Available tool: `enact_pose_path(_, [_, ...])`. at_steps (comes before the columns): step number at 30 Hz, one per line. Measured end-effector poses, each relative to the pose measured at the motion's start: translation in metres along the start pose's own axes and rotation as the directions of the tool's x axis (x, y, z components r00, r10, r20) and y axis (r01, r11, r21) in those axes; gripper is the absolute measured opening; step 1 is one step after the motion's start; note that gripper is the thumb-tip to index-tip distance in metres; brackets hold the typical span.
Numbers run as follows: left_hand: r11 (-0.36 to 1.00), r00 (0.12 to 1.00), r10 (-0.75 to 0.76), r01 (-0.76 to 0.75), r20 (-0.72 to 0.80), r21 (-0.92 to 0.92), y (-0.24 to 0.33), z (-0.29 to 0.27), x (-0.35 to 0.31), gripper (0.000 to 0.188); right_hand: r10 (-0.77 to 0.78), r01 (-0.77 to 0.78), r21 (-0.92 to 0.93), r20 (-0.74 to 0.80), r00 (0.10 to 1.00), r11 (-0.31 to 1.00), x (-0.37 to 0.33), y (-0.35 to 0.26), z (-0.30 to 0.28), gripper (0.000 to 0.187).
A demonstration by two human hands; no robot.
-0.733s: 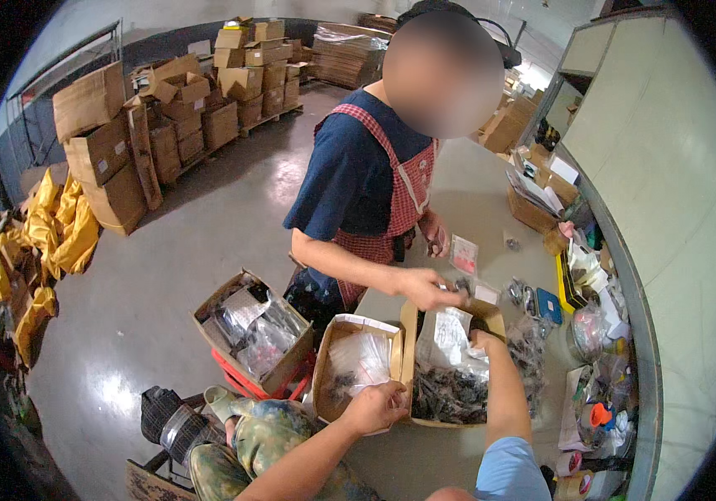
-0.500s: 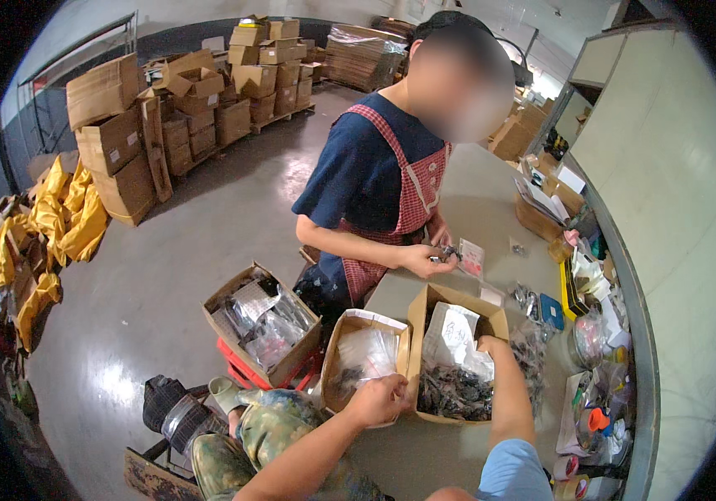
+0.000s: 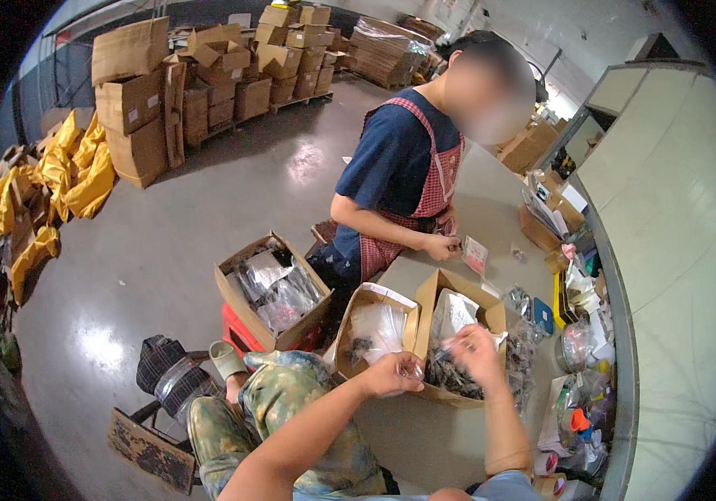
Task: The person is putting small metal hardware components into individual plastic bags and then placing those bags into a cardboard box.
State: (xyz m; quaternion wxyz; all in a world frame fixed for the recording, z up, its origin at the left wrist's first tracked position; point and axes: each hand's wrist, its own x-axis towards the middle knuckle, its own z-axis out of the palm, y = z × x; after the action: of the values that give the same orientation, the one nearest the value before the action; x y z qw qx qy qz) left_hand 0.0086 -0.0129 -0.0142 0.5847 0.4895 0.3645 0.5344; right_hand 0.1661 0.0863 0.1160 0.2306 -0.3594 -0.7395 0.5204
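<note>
- Your left hand was at the near edge of the small box, its fingers closed in a pinch on a clear bag.
- That bag was bunched at your fingertips, over the counter side of the box; its long axis was too hidden to tell.
- Your right hand was above the big box, its fingers partly bent and pointing left, toward the other hand. Blur covered them, so you cannot tell whether they gripped anything.
- Below it, dark parts lay heaped in the big box, pointing no one way; a pale packet lay on them toward the far end.
- The two boxes stood side by side, small one left, their long axes running away from you.
- More clear bags lay fanned in the small box.
- Across from you, a co-worker's hand was just beside a flat packet.
</note>
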Motion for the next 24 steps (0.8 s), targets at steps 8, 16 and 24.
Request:
enact_pose_path(8, [0.941, 0.981, -0.041, 0.101, 0.191, -0.322, 0.028, -0.002, -0.017, 0.042, -0.205, 0.339, -0.584, 0.285, 0.937, 0.738, -0.013, -0.034, 0.061, 0.019])
enact_pose_path(16, [0.920, 0.974, 0.043, 0.048, 0.222, -0.389, 0.010, -0.009, -0.011, 0.043, -0.205, 0.396, -0.646, 0.353, 0.913, 0.653, -0.014, -0.049, 0.051, 0.014])
enact_pose_path(24, [0.986, 0.969, 0.094, -0.060, 0.230, -0.153, 0.014, -0.002, -0.014, 0.041, 0.184, 0.238, -0.613, 0.544, 0.819, 0.754, -0.010, -0.033, 0.060, 0.021])
